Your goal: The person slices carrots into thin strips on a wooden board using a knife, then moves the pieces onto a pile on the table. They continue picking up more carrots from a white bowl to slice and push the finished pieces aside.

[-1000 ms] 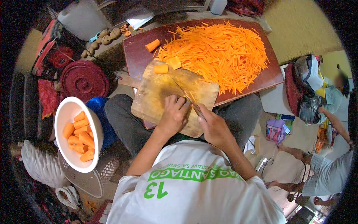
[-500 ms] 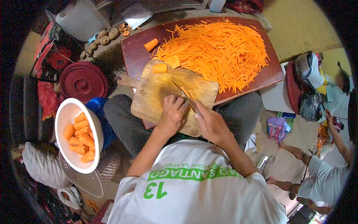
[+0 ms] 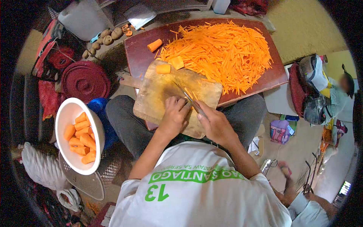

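Note:
My right hand (image 3: 216, 123) grips a knife (image 3: 183, 90) by its handle, and the blade slants over the wooden cutting board (image 3: 149, 100). Close against the blade, my left hand (image 3: 174, 113) presses curled fingers down on the board; whatever lies under them is hidden. A few thin carrot strips (image 3: 193, 94) lie on the blade's other side. At the board's far edge sit short carrot pieces (image 3: 163, 69). Beyond the board, a large heap of carrot strips (image 3: 227, 55) covers much of the dark red table (image 3: 136, 49), with another carrot chunk (image 3: 154, 45) at its left.
At left stands a white bowl (image 3: 60, 128) of peeled carrots (image 3: 87, 141), beside a dark red lidded bucket (image 3: 85, 81). Several potatoes (image 3: 107, 40) lie beyond it. Bags (image 3: 314, 87) and a purple bag (image 3: 280, 131) are at right; another person (image 3: 308, 212) is at lower right.
Both my hands, the knife and the carrot strips stay almost where they were. The other person at the right has moved down toward the lower edge of the view.

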Action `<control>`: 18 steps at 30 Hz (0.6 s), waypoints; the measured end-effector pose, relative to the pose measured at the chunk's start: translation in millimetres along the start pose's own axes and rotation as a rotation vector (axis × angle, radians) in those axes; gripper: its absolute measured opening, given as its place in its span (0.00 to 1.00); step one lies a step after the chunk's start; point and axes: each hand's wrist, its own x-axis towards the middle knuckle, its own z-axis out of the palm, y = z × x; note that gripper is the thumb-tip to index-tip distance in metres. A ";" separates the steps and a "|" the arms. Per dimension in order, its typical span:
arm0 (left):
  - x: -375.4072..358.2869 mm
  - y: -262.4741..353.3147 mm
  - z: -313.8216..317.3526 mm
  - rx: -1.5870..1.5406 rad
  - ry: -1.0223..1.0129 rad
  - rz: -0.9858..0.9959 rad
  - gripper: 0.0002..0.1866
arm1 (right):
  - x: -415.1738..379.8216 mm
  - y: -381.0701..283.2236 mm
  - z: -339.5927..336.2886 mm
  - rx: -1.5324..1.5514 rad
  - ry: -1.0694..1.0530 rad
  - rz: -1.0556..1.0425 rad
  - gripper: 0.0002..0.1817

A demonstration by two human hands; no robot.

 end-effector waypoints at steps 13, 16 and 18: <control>-7.4 2.7 -1.7 0.039 0.002 -0.061 0.31 | -6.1 -3.3 0.2 0.009 -0.001 -0.008 0.24; -8.5 -0.9 1.5 0.055 0.053 -0.008 0.31 | -29.6 -5.0 -6.0 0.016 -0.008 -0.016 0.24; -7.2 1.9 -2.4 0.041 0.027 -0.030 0.30 | -39.2 -3.0 -1.9 -0.009 0.042 -0.063 0.24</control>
